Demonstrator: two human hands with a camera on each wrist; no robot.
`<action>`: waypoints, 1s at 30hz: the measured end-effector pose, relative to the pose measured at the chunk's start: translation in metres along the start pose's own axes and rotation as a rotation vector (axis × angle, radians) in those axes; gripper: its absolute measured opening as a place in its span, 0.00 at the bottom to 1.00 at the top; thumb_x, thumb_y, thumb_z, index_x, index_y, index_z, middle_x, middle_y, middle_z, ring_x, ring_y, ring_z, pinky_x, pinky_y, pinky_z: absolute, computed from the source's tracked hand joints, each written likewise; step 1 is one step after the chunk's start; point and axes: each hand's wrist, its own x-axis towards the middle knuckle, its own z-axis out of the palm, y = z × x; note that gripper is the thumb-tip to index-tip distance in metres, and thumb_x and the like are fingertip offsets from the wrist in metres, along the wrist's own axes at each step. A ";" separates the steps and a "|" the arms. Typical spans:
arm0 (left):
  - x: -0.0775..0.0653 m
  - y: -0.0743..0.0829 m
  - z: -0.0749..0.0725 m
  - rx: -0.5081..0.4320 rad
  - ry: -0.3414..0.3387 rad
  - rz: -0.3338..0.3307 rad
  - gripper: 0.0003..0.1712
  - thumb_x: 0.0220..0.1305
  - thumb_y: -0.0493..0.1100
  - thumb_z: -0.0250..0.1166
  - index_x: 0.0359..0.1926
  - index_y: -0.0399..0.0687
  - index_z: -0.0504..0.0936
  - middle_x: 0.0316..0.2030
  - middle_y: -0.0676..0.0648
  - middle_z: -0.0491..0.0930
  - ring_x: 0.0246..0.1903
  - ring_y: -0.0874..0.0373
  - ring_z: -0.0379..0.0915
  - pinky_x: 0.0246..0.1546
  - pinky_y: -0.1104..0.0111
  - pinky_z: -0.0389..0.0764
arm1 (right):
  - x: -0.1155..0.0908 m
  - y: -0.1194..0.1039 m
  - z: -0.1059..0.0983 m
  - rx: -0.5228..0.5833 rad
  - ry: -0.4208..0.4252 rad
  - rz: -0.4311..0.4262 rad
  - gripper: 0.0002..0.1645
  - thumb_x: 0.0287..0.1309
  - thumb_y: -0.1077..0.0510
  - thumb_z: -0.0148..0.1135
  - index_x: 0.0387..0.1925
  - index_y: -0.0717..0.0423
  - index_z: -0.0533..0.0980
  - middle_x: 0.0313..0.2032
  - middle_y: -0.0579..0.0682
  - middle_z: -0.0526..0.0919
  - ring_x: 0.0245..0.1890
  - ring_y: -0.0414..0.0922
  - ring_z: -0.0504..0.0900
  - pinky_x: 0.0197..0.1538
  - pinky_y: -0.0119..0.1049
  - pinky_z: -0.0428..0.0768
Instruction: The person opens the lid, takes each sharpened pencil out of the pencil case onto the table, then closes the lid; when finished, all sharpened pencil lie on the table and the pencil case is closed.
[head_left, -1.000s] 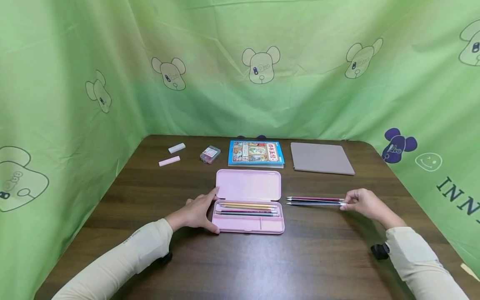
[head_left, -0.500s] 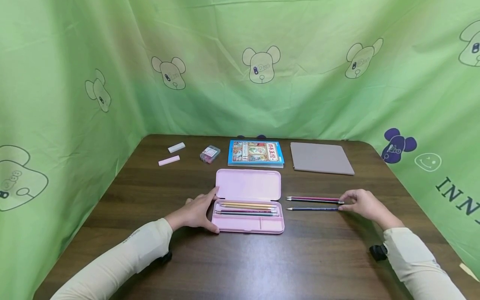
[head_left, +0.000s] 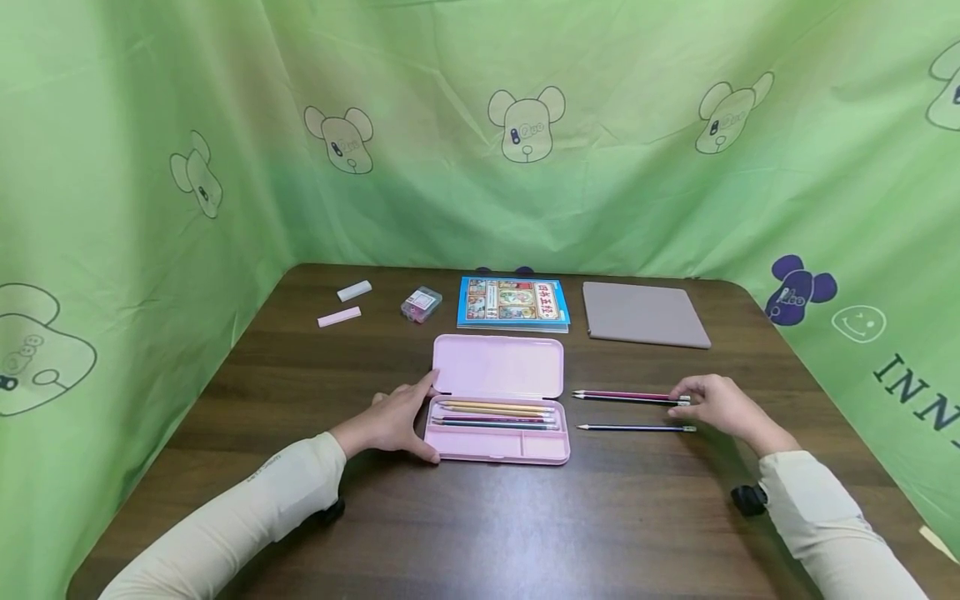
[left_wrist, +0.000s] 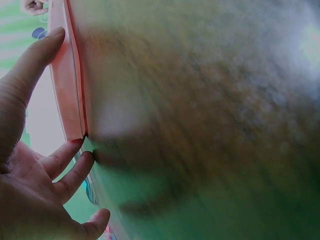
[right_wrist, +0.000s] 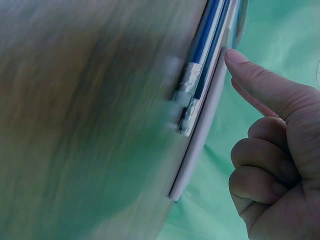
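Note:
An open pink pencil case (head_left: 480, 452) lies on the table with several pencils in its rear compartment. My left hand (head_left: 388, 423) spreads along its left end, thumb at the front corner; in the left wrist view, the left thumb (left_wrist: 55, 42) rests on the case's side. Right of the case lie a red pencil (head_left: 622, 394) and a black pencil (head_left: 617, 399) close together, tips left. My right hand (head_left: 716, 407) is at their ends, thumb and index apart, other fingers curled. In the right wrist view no pencil is seen gripped. Nearer me lies a dark blue pencil (head_left: 637, 428).
Behind the case are a blue picture book (head_left: 513, 302) and a flat grey notebook-like item (head_left: 645, 314). At back left sit a small clear box (head_left: 422, 305), a white block (head_left: 354, 290) and a pink bar (head_left: 339, 317). Green cloth (head_left: 420, 183) hangs around the table (head_left: 480, 533).
The dark blue pencil moved toward me, away from the other two, and my right hand let go of it. That hand then shifted back and slightly left to the red and black pencils' ends.

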 end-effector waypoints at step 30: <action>-0.002 0.004 -0.001 0.001 -0.010 -0.021 0.72 0.32 0.62 0.77 0.72 0.48 0.43 0.62 0.53 0.68 0.61 0.51 0.59 0.48 0.51 0.59 | 0.026 -0.047 0.028 0.056 -0.010 -0.183 0.10 0.43 0.58 0.71 0.30 0.56 0.81 0.14 0.39 0.61 0.16 0.32 0.57 0.22 0.29 0.59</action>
